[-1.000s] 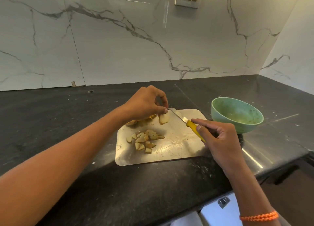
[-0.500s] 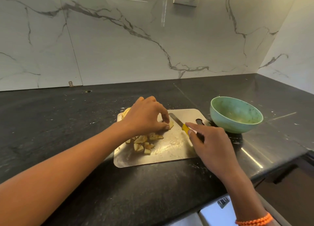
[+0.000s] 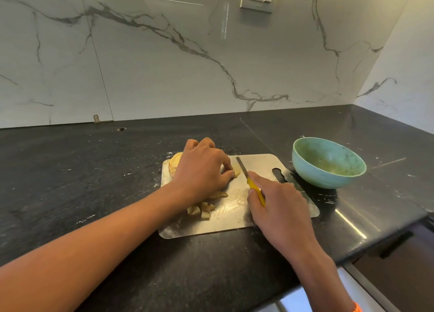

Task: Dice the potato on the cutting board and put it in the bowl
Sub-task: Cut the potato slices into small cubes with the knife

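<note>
Dicing: under way, judged about half done.
Left hand (image 3: 202, 168): fingers curled round a potato piece (image 3: 236, 170), pinning it to the cutting board (image 3: 234, 222) mid-table.
Uncut potato (image 3: 175, 163): at the board's far-left corner.
Diced cubes (image 3: 202, 209): heaped toward the board's near edge; none in the bowl.
Right hand (image 3: 279, 208): fingers wrapped on the yellow-handled knife (image 3: 250, 181), blade beside the piece.
Bowl (image 3: 328, 162): green, just off the board's right edge.
Table (image 3: 70, 170): black stone, flecked; marble wall behind.
</note>
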{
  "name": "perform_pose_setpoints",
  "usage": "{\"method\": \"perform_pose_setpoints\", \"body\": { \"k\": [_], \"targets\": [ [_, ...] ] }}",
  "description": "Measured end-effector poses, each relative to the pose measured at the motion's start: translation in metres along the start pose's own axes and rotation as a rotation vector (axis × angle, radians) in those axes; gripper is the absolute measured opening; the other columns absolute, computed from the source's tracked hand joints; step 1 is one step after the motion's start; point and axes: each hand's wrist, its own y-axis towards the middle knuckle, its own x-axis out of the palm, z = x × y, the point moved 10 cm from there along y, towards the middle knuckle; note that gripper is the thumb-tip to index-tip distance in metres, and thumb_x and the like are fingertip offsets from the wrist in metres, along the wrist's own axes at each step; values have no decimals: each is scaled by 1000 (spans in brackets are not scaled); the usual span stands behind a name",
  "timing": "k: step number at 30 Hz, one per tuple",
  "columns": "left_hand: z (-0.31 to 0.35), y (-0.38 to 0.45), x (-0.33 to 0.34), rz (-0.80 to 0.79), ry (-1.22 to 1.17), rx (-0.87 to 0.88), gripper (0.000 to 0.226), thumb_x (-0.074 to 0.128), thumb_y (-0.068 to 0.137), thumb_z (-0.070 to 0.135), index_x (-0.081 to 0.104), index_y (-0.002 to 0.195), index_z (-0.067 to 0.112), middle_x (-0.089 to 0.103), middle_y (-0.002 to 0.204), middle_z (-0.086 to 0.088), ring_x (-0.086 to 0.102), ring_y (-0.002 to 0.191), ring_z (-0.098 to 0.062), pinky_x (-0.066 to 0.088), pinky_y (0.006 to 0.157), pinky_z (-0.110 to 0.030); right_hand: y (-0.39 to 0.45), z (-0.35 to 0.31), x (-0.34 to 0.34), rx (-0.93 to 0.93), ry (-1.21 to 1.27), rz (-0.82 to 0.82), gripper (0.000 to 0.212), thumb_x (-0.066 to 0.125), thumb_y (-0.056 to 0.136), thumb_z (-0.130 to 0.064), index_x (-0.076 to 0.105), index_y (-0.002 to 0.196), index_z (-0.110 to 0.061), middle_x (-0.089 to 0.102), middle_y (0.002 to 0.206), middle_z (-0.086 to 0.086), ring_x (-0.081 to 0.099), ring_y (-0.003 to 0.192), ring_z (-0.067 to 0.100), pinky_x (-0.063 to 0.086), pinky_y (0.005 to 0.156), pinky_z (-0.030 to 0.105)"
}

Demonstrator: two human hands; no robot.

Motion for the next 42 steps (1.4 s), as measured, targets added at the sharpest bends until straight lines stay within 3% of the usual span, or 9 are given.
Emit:
{"method": "perform_pose_setpoints", "body": {
  "k": [4,13,18,28,31,35,38,42],
  "targets": [
    [-1,-1,2,-1,6,-5,33,64,94,63,79,112,40,68,116,13,49,118,-8,33,107,-38,-3,-3,-1,-18,21,0,46,48,104,-38,48,151,-37,73,85,-6,62,76,11,45,68,32],
    [1,2,3,10,50,-11,32,64,93,65,80,107,40,69,111,15,49,114,-8,33,104,-39,-1,-10,7,-46,-54,-65,49,42,107,-36,41,155,-33,73,106,-9,53,82,6,37,69,25],
    [4,1,4,30,93,7,34,63,94,66,80,108,40,71,110,16,50,113,-7,32,105,-40,-16,-5,4,-33,-52,-61,50,41,106,-37,42,156,-32,72,102,-6,51,82,9,37,71,29],
    [3,-2,0,50,81,37,33,63,95,63,79,110,38,73,113,18,53,110,-7,37,104,-35,-48,-1,-10,7,71,9,46,49,104,-37,50,150,-34,57,69,-14,53,68,9,43,66,32],
    [2,-4,-2,61,55,24,31,65,94,62,79,111,40,72,112,15,54,112,-7,36,105,-34,-39,-1,-15,25,116,53,45,51,103,-33,52,148,-32,61,66,-10,55,63,11,49,64,35],
    [2,-4,-5,74,29,4,29,68,93,59,80,110,39,73,111,13,55,114,-8,33,105,-34,-16,-12,-5,-19,55,24,45,46,105,-35,50,150,-33,69,78,-7,56,68,9,43,62,32],
    [0,-4,-5,78,27,-9,29,69,93,60,80,110,39,73,113,11,55,116,-8,33,105,-34,0,-15,5,-24,-6,-7,46,42,106,-38,49,151,-33,73,92,-6,60,76,12,48,66,34],
    [-1,-3,-4,70,16,-25,29,69,93,59,80,111,39,73,114,11,55,116,-9,34,105,-34,3,-16,10,-36,-53,-17,47,40,106,-39,46,152,-34,73,97,-5,60,80,15,47,67,36]
  ]
}}
